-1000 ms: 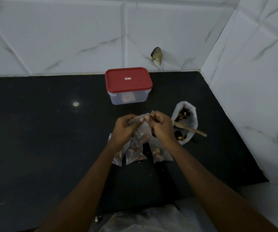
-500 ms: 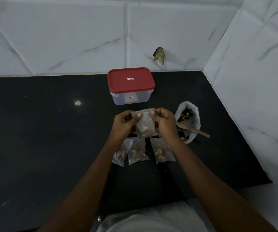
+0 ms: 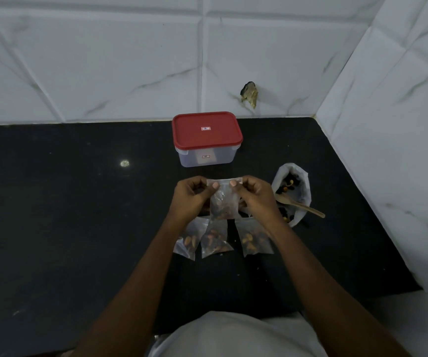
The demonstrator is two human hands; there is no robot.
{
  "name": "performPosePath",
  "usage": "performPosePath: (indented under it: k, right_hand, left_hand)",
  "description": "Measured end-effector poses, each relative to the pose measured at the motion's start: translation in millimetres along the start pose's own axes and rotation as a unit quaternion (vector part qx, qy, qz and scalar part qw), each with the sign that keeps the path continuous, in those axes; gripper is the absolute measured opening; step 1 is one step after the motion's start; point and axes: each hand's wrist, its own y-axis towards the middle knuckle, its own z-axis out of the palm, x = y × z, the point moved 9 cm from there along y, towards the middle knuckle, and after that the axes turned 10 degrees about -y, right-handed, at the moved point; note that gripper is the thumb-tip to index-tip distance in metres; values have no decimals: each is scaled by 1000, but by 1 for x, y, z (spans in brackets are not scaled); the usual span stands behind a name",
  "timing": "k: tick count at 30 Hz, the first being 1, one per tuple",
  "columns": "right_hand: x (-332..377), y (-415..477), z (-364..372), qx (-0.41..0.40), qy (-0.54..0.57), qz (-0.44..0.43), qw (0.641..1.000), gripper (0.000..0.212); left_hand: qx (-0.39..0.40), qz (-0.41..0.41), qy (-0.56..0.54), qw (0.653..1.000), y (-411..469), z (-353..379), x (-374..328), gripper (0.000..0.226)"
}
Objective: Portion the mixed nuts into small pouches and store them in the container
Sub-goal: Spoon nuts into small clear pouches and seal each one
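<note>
Head view: both hands [image 3: 191, 198] pinch a pouch [image 3: 224, 202].

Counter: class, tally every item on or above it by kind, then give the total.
pouch: 4
container: 1
bag: 1
spoon: 1
Total: 7
</note>
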Motion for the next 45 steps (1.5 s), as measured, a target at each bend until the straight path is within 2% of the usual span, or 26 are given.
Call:
performPosePath:
  k: [6, 12, 16, 18, 22, 27, 32, 37, 42, 45]
  right_hand:
    - [3, -2, -10, -40, -35, 8, 999, 12]
    - [17, -3, -14, -52, -100, -31, 993, 23]
    - [13, -9, -9, -20, -48, -29, 998, 3]
    - [9, -13, -8, -3, -17, -19, 1000, 10]
    - [4, -16, -15, -28, -7, 4, 1000, 5]
    - [8, -19, -21, -64, -27, -4, 998, 12]
    - [14, -22, -23, -75, -72, -19, 994, 13]
    - [19, -25, -16, -66, -88, -40, 993, 25]
    - [14, -23, -12, -58, -78, -42, 994, 11]
    - [12, -22, -9, -47, -55, -38, 997, 11]
  left_hand:
    - [48, -10, -4, 999, -5, 9, -5, 19]
    - [60, 44, 51, 996, -6, 18, -16, 15]
    - [30, 56, 69, 996, -4, 14, -18, 8]
    - [21, 57, 76, 995, -4, 12, -19, 7]
    - [19, 52, 79, 995, -5, 12, -19, 9]
    - [59, 26, 38, 997, -12, 18, -12, 12]
    - [105, 43, 19, 993, -19, 29, -17, 17]
    - [105, 65, 69, 990, -17, 34, -18, 10]
    - [93, 76, 113, 986, -15, 33, -14, 13]
    - [72, 93, 122, 985, -14, 29, -17, 8]
